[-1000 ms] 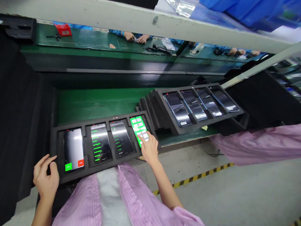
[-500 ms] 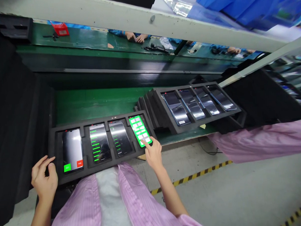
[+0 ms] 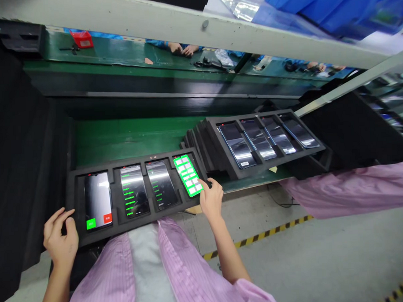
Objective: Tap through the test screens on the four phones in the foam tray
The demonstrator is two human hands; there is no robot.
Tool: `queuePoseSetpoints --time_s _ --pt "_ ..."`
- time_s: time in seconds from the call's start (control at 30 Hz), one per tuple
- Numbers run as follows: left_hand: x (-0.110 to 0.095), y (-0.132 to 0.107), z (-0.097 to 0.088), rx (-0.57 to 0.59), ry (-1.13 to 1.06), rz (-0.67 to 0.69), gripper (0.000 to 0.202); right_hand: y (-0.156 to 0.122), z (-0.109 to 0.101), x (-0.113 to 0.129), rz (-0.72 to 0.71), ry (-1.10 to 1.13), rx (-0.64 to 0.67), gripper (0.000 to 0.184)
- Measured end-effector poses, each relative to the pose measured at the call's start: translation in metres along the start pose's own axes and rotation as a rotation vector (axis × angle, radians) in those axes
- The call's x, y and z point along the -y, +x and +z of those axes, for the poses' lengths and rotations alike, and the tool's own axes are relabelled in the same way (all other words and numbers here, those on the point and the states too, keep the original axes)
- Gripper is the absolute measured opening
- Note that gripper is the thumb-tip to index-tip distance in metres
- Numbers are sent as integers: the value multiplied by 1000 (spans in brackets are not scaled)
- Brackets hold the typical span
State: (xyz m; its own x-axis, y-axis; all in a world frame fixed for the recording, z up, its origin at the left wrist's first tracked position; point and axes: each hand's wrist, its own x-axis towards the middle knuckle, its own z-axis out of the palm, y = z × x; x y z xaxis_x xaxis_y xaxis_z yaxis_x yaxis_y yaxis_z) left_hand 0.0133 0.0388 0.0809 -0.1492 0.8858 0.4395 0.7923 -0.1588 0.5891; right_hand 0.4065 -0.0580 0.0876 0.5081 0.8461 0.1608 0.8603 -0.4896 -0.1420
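Best done with one light fingertip on the glass, wrist kept clear of the neighbouring screens, and the black foam tray (image 3: 114, 196) steadied at both ends. Right hand (image 3: 211, 198) loosely curled, pinching nothing, fingertips at the tray's right rim. Just up and left of those fingertips, close to touching, the bright green-lit phone (image 3: 188, 175) in the end pocket. Left hand (image 3: 61, 236) spread and empty, fingers against the tray's left corner. Just right of it, the dark phone with green and red buttons (image 3: 97, 201). Between both hands, the dark phone with green text lines (image 3: 134, 191) and the dim glossy phone (image 3: 161, 185).
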Motion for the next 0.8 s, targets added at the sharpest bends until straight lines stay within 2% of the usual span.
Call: queuePoseSetpoints --time_s 0.3,0.43,0.57,0.8 --pt "-1 1 0 10 -8 -28 24 71 7 31 -174 -13 96 46" --pt "2 0 1 9 -6 -14 24 86 10 38 -218 -37 147 45" --pt "3 0 1 -6 -9 -7 23 74 7 29 -236 -60 161 46" --pt "1 0 0 -7 -7 -27 23 15 -10 2 -179 -76 191 45"
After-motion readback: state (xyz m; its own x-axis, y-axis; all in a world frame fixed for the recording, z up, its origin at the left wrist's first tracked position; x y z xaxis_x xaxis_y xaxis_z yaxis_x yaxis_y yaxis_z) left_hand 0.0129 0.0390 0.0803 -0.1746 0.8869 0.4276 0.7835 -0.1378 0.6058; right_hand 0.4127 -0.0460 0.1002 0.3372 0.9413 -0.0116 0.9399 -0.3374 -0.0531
